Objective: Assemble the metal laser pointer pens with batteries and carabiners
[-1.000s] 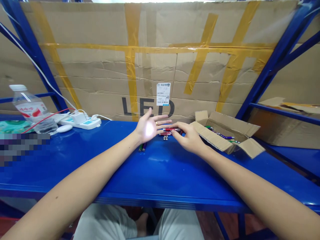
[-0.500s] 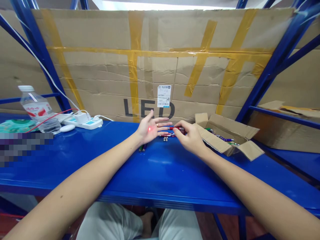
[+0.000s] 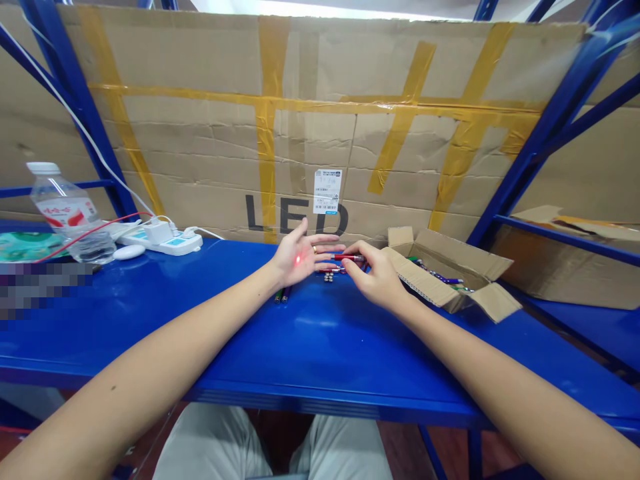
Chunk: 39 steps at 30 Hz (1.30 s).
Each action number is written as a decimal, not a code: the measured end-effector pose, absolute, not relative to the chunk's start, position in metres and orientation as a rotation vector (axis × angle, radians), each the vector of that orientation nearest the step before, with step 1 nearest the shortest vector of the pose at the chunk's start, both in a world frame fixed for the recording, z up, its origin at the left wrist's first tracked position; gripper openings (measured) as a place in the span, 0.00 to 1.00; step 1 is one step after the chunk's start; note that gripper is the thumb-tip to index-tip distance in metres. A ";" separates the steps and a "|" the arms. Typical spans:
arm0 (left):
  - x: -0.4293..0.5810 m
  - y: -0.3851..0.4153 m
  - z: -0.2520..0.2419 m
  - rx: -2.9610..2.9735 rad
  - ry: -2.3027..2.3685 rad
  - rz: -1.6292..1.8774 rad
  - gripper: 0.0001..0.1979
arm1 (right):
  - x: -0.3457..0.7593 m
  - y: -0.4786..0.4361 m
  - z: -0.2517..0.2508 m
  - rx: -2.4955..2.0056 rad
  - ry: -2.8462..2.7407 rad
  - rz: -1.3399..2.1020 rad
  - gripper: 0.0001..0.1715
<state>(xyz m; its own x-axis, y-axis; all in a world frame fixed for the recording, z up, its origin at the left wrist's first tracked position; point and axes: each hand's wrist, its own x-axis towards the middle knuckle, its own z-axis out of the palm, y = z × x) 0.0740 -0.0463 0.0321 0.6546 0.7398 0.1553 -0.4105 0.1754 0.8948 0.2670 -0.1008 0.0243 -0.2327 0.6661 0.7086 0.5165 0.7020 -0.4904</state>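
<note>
My left hand [image 3: 299, 257] is held up over the blue shelf top [image 3: 210, 333], palm turned right with fingers stretched out, a ring on one finger. A small red light dot glows on that palm. My right hand [image 3: 373, 273] pinches a red pen-shaped light [image 3: 349, 257] and points it at the left palm. Below it lie more small pens and a few tiny silver batteries [image 3: 329, 276]. Two dark pens [image 3: 281, 295] rest under my left wrist.
An open cardboard box [image 3: 450, 270] with several coloured pens sits right of my right hand. At the left stand a water bottle [image 3: 65, 210], a white power strip with plugs [image 3: 163, 240] and a white mouse [image 3: 129, 251]. A taped "LED" cardboard sheet [image 3: 310, 133] forms the back wall.
The glow on my left palm shrank from a bright white patch to a small red dot. Both hands stayed almost in place.
</note>
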 end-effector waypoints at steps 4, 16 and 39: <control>0.074 -0.047 0.032 1.142 0.335 0.840 0.39 | 0.268 -0.101 0.024 -0.909 -1.907 0.160 0.06; 0.074 -0.046 0.032 1.158 0.335 0.846 0.38 | 0.269 -0.099 0.022 -0.918 -1.892 0.172 0.08; 0.077 -0.053 0.029 2.417 1.008 1.197 0.09 | 0.296 -0.070 0.024 -1.104 -1.781 0.840 0.19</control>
<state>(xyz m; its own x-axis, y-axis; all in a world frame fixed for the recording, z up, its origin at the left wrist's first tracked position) 0.0772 -0.0528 0.0294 0.4195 0.6853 0.5952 0.4700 -0.7250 0.5035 0.2964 -0.0696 0.0243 -0.2427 0.9182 0.3129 0.3428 0.3830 -0.8578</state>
